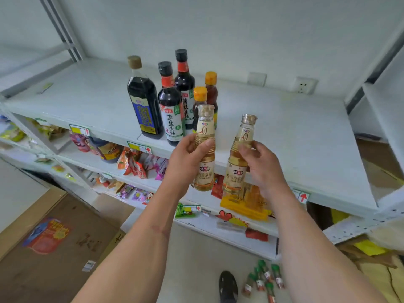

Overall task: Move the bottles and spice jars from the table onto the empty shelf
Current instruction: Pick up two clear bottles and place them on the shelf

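My left hand [188, 158] grips a pale rice vinegar bottle [204, 171] by its upper body, upright, in front of the white top shelf [295, 136]. My right hand [262, 165] holds a second rice vinegar bottle [237, 171], tilted slightly right. Both bottles hang in the air just before the shelf's front edge. On the shelf stand a tall dark bottle with a blue label [143, 101], two dark soy sauce bottles [171, 110] [184, 79] and two orange-capped bottles [200, 96] [211, 88]. Several green-capped spice jars [264, 278] lie on the floor below.
Lower shelves [223, 204] hold snack packets and a yellow tray [244, 206]. Cardboard boxes [54, 237] sit at lower left. A dark shoe [228, 287] is on the floor. Wall sockets [305, 85] are behind the shelf. A metal upright [371, 68] bounds the shelf's right end.
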